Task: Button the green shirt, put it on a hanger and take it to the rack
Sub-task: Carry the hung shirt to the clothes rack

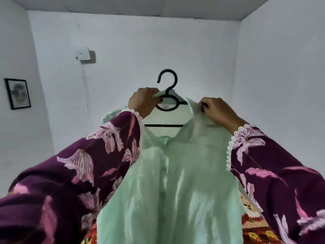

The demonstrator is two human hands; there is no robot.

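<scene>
The pale green shirt hangs in front of me, its front placket closed down the middle. Inside its neck sits a black plastic hanger, hook upright above the collar, crossbar showing through the neck opening. My left hand grips the hanger's neck ring together with the left side of the collar. My right hand pinches the right side of the collar and holds it up. Both arms are raised and wear purple flowered sleeves.
White walls close in ahead and on both sides. A white wall box with a cable hangs up left, and a framed picture is on the left wall. A red patterned cloth lies below the shirt. No rack is in view.
</scene>
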